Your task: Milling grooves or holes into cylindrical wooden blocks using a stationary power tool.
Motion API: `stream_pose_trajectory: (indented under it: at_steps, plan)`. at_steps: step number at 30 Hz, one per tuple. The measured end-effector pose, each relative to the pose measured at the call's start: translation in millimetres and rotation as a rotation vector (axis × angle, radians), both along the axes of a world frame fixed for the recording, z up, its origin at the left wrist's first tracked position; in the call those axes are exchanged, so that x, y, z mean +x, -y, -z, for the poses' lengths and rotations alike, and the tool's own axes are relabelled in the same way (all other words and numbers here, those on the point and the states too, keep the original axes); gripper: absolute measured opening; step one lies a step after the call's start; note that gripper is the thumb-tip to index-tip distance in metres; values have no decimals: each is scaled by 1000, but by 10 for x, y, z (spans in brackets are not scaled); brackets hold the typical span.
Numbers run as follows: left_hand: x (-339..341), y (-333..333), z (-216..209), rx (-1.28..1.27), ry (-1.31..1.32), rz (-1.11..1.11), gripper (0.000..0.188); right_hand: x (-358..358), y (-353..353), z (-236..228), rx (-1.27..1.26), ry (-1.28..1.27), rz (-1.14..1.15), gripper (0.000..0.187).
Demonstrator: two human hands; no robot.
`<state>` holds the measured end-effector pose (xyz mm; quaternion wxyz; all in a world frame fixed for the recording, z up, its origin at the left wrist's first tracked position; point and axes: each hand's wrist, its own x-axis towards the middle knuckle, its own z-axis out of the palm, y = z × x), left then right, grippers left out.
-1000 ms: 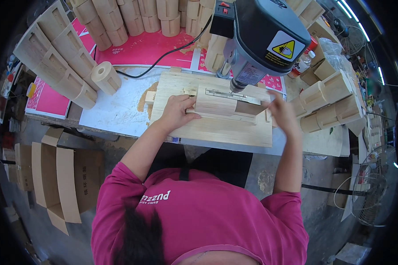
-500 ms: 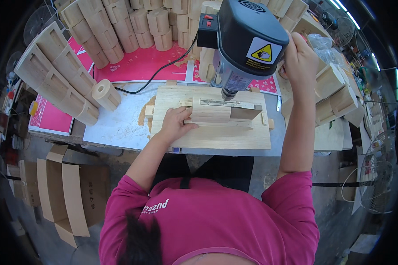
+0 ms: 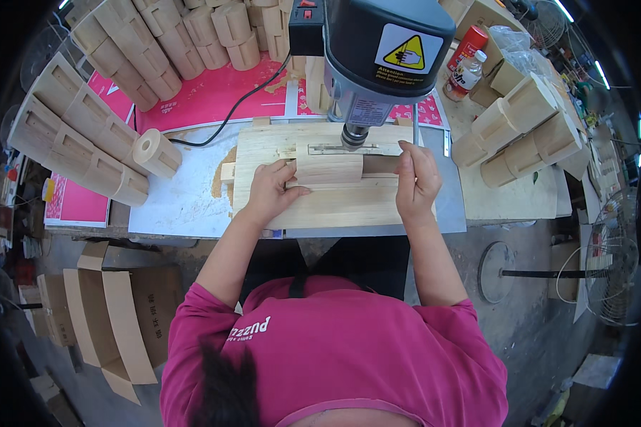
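Note:
A pale wooden block (image 3: 329, 169) with a rounded front lies lengthwise on a flat wooden board (image 3: 313, 213). My left hand (image 3: 269, 188) grips its left end, thumb along the front and fingers at the end face. Above the block hangs the metal chuck (image 3: 353, 135) of a black-topped drill press (image 3: 384, 43); the bit's contact with the wood cannot be made out. At the right, my right hand (image 3: 418, 181) is closed beside a dark, flat strip (image 3: 381, 165) and the lower end of a thin metal rod (image 3: 415, 124). What its fingers hold is hidden.
Stacks of grooved wooden cylinders (image 3: 85, 153) stand left and behind; more stand at right (image 3: 516, 124). A short cylinder (image 3: 157, 153) sits left of the board. A black cable (image 3: 228, 121) crosses the table. A clear bottle (image 3: 465, 76) stands at back right; an open carton (image 3: 121, 313) is below left.
My right hand has come down from the drill press's right side to the right end of the block. The left hand stays at the block's left end. The view has shifted slightly.

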<state>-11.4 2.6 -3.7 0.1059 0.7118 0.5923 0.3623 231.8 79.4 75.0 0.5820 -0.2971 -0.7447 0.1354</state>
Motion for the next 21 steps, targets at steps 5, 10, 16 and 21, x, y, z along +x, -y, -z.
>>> stream_pose_trajectory:
  at_steps: [5,10,16,21]
  plan:
    - [41,57,-36,20,-20,-32,46,101,12,-259,131,109,30,7]
    - [121,115,-36,-28,-126,-84,46,-55,-156,-1281,56,66,92,17]
    - [442,-81,-18,16,-63,-82,47,-181,-1217,-1482,-60,149,35,34]
    - [399,-98,8,30,-63,-96,49,-123,-704,-1542,-57,169,58,31]
